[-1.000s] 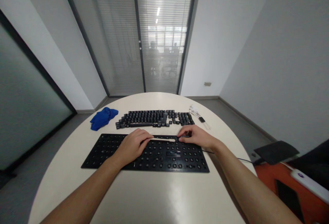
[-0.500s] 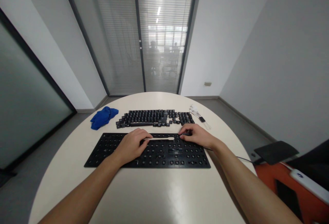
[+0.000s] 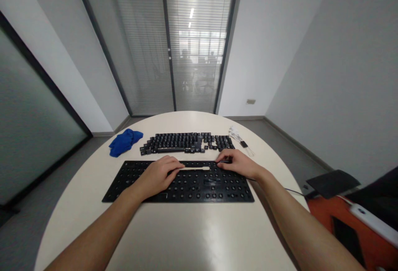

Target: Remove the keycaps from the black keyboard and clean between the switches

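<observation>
A black keyboard base point(image 3: 186, 196) without its keycaps lies on the round cream table. My left hand point(image 3: 160, 176) rests over its left middle, thumb and fingers closed on a thin pale stick point(image 3: 197, 168) that points right across the upper rows. My right hand point(image 3: 235, 163) is at the base's upper right edge, with thumb and index finger curved toward each other; whether anything small is between them is too small to tell. Beyond the base, loose black keycaps point(image 3: 177, 140) lie in keyboard-like rows.
A blue cloth point(image 3: 124, 142) lies at the table's back left. White cotton-like bits point(image 3: 234, 133) and a small black-tagged item point(image 3: 243, 143) sit at the back right. A cable runs off the right edge, near an orange surface point(image 3: 323, 215) with a white power strip point(image 3: 374, 223).
The stick's tip has shifted very slightly left with my left hand. My right hand has hardly moved.
</observation>
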The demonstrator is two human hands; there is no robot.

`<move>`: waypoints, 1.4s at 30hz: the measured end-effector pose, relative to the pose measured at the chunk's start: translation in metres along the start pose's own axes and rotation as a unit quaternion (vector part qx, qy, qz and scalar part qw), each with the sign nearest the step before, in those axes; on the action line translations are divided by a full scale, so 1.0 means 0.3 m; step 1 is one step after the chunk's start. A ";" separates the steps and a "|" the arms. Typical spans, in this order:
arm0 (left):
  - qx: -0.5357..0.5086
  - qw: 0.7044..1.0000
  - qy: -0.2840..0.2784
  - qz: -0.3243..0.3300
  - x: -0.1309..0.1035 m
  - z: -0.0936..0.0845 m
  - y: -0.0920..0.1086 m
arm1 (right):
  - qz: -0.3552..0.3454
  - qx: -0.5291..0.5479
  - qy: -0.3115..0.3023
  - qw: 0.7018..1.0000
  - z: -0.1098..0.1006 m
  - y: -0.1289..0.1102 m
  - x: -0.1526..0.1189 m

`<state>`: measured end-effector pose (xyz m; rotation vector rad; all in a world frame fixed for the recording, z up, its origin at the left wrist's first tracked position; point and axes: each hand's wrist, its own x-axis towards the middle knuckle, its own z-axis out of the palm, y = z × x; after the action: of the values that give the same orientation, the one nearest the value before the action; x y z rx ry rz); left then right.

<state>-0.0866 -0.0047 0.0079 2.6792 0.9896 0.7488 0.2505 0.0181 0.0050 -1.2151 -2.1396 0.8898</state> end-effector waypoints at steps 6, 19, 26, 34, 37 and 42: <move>-0.014 0.999 -0.035 0.031 -0.006 -0.020 -0.003 | 0.000 -0.001 0.001 1.000 -0.001 -0.001 0.000; -0.018 0.999 -0.036 0.015 -0.006 -0.017 0.002 | 0.002 0.009 0.001 1.000 0.000 -0.003 0.000; -0.011 0.998 -0.047 0.029 -0.005 -0.021 0.003 | 0.007 0.013 0.000 1.000 -0.002 -0.011 -0.001; -0.015 0.999 -0.050 0.016 -0.003 -0.021 0.009 | 0.009 0.013 0.000 1.000 0.001 -0.008 0.000; -0.020 0.998 -0.051 0.019 -0.004 -0.020 0.013 | 0.009 0.013 0.001 1.000 0.001 -0.007 0.000; -0.030 0.998 -0.054 0.029 -0.005 -0.017 0.006 | 0.010 0.016 0.002 1.000 0.001 -0.005 0.000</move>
<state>-0.0892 -0.0070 0.0123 2.6751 0.8536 0.6256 0.2495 0.0175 0.0060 -1.2235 -2.1057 0.9272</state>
